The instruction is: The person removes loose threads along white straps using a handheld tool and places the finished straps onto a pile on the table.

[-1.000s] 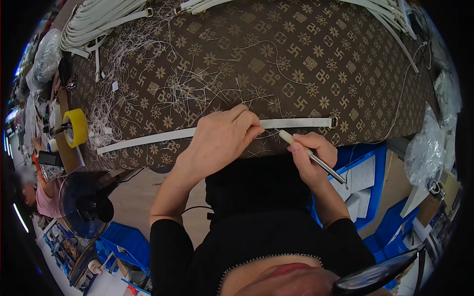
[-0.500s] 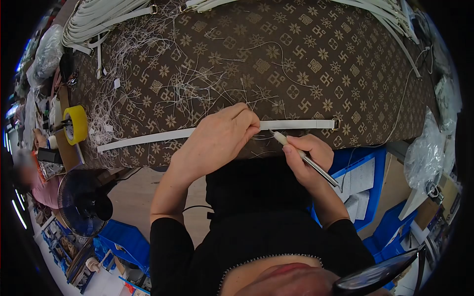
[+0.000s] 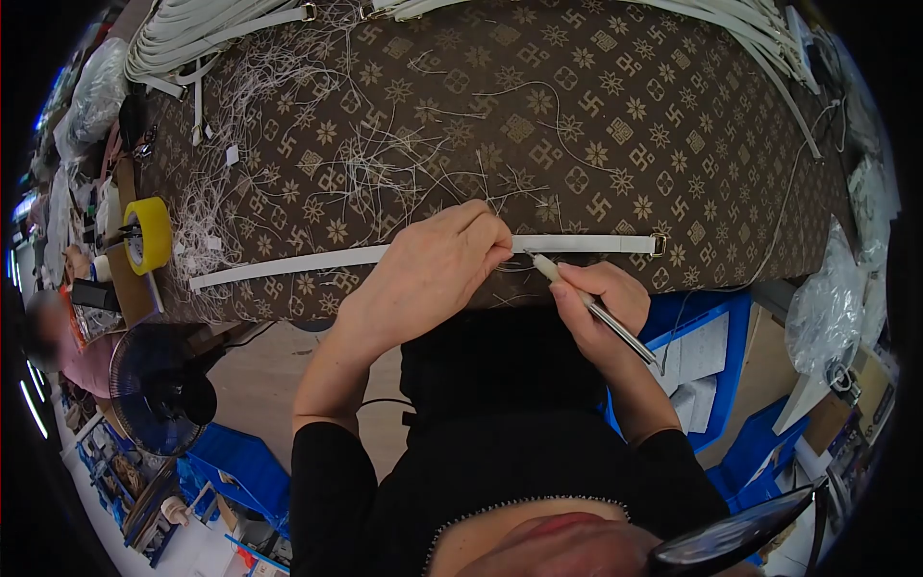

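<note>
A white belt (image 3: 586,243) lies across the patterned cloth, with a metal buckle (image 3: 659,245) at its right end. My left hand (image 3: 433,260) rests over the belt's middle, thumb and fingers pinched together at its edge, and covers part of it. In my right hand (image 3: 608,303) is a slim pen-shaped tool (image 3: 615,328) with a silver body and a pale front grip. The tool's fine tip is at the belt's lower edge, just right of my left fingertips; whether it touches the belt, I cannot tell.
Loose white threads (image 3: 385,168) litter the left and middle of the cloth-covered table (image 3: 711,183). Bundled white belts (image 3: 207,43) lie along the far edge. Yellow tape (image 3: 147,236) stands at left, above a black fan (image 3: 168,389). A blue bin (image 3: 707,361) sits below the table, right.
The whole view has shifted slightly. Both hands keep nearly the same place, and the tool's tip now sits a little closer to the belt's lower edge.
</note>
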Available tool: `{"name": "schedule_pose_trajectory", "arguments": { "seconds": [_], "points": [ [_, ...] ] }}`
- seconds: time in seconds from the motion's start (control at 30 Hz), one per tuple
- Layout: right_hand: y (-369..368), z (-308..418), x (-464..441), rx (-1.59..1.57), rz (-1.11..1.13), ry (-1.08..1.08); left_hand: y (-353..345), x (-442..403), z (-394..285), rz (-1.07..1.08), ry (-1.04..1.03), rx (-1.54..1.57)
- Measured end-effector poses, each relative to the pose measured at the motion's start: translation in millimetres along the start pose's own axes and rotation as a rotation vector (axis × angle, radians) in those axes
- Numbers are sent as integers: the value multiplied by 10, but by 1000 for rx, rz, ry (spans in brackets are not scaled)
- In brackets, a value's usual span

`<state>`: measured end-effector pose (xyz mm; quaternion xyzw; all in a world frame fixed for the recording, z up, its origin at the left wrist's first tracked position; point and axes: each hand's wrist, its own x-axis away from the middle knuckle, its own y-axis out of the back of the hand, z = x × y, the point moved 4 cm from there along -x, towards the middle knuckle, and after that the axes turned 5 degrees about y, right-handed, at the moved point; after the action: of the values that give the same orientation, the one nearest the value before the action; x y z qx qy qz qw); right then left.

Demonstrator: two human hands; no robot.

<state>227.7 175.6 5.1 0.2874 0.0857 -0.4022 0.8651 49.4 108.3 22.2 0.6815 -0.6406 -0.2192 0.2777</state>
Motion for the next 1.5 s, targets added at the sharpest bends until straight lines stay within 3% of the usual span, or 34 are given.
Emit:
{"name": "schedule_pose_trajectory", "arguments": {
  "seconds": [1.3, 1.43, 1.5],
  "points": [
    [-5, -12, 9, 31, 16, 43, 2, 5, 15, 21, 31, 26],
    [27, -73, 82, -93, -39, -33, 59, 14, 68, 5, 75, 91],
    [53, -115, 122, -166, -79, -87, 197, 77, 255, -329, 135, 276]
  ]
}}
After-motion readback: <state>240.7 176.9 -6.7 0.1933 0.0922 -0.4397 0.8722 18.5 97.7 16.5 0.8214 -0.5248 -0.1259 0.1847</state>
